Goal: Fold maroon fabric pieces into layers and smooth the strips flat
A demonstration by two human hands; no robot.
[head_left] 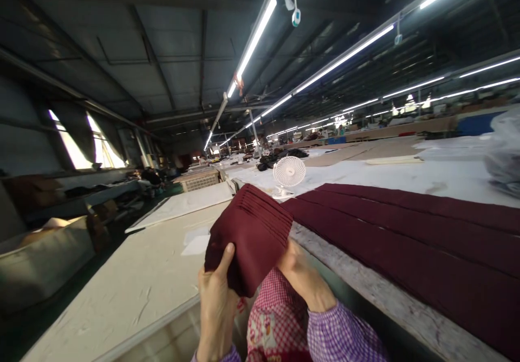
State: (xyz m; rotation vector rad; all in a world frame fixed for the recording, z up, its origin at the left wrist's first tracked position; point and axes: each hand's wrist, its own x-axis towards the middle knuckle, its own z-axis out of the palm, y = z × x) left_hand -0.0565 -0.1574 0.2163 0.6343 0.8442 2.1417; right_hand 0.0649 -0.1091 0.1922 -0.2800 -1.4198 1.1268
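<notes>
A thick stack of dark red cut fabric pieces point(252, 231) is held up in front of me at chest height, its layered edges showing along the top. My left hand point(215, 297) grips its lower left corner, thumb pressed on the front. My right hand point(298, 272) holds the lower right edge from behind, fingers curled and partly hidden by the cloth. Both wrists wear purple checked sleeves. Below the stack shows my red checked apron point(276, 318).
Long dark red fabric strips point(406, 237) lie across the cutting table point(365, 291) on my right. A small white fan point(288, 173) stands behind the stack. A pale table point(142, 280) stretches left, with paper sheets. Bins and boxes line the left aisle.
</notes>
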